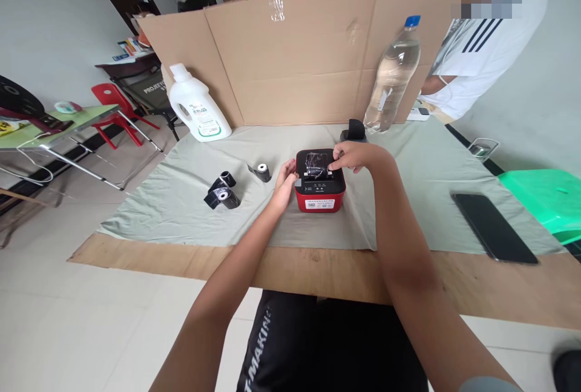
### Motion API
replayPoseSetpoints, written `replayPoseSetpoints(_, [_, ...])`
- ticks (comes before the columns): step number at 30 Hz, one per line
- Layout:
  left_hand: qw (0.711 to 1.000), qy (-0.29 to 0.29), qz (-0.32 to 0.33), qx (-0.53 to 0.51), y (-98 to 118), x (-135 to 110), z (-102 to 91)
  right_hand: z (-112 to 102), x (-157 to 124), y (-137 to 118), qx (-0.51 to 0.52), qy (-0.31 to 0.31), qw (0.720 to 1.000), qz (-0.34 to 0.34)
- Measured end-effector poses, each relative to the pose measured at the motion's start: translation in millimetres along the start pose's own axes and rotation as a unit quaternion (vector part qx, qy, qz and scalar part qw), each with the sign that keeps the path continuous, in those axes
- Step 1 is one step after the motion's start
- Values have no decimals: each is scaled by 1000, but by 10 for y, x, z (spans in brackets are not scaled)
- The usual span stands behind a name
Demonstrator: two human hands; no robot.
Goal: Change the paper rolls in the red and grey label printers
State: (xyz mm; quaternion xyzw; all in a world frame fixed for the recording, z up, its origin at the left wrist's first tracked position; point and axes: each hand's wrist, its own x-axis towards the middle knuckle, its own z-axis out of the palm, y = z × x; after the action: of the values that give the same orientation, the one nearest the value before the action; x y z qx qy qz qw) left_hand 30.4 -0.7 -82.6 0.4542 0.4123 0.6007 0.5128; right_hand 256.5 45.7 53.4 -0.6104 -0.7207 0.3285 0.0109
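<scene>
A small red and black label printer (319, 203) stands on the cloth in front of me, with a white label on its front and a clear, glossy window on top. My left hand (285, 183) rests along the printer's left side, its fingers stretched out. From the right, my right hand (356, 156) reaches over the top; its index finger points at the edge of the window while the other fingers curl loosely. Whether that fingertip presses down is too small to tell. Dark rolls (223, 191) lie to the left, and a smaller roll (262, 172) sits nearer the printer.
Behind stands a cardboard screen (308, 59). A white jug (200, 107) and a tall water bottle (394, 77) lean near it. One dark object (354, 130) lies behind my right hand. A black phone (494, 227) is at right, a green stool (542, 198) beyond. A person (494, 59) stands behind.
</scene>
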Motion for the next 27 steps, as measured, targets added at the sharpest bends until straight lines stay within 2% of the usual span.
replayPoseSetpoints(9, [1000,-3,27,10,-44,-57,-27,-144,-353,-194,-42,84,994,-50])
replayPoseSetpoints(19, [999,4,27,30,-44,-66,-18,-228,-644,-212,-25,150,985,-79])
replayPoseSetpoints(23, [999,8,30,30,-87,-61,-16,-246,-798,-230,-19,134,984,-115])
replayPoseSetpoints(27, [998,2,47,32,-105,-77,-23,-228,-963,-312,-11,66,974,-216])
